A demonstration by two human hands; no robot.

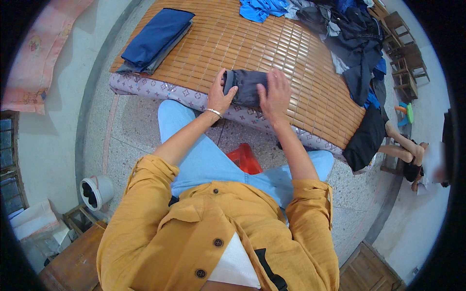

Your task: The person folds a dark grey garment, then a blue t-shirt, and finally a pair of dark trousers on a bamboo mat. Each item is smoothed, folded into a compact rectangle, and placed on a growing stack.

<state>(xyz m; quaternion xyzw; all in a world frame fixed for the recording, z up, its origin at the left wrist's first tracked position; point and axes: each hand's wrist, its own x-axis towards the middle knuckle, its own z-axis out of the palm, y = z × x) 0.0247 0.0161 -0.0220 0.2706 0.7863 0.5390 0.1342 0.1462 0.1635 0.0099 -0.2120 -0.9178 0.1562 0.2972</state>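
A dark grey folded garment (250, 86), packed into a small bundle, lies near the front edge of a slatted bamboo mat (213, 46). My left hand (222, 97) is closed around the bundle's left end, with the thumb along its near side. At the right end, my right hand (275, 97) grips the cloth between thumb and fingers; its fingertips are slightly blurred. Which kind of garment it is, I cannot tell.
A stack of folded dark blue and grey clothes (158, 39) sits far left on the mat. Loose dark clothes (357, 43) heap at the right, beside a bright blue garment (263, 8). Below are a red plastic object (246, 159) and white bucket (99, 189). Another person's legs (405, 145) show at right.
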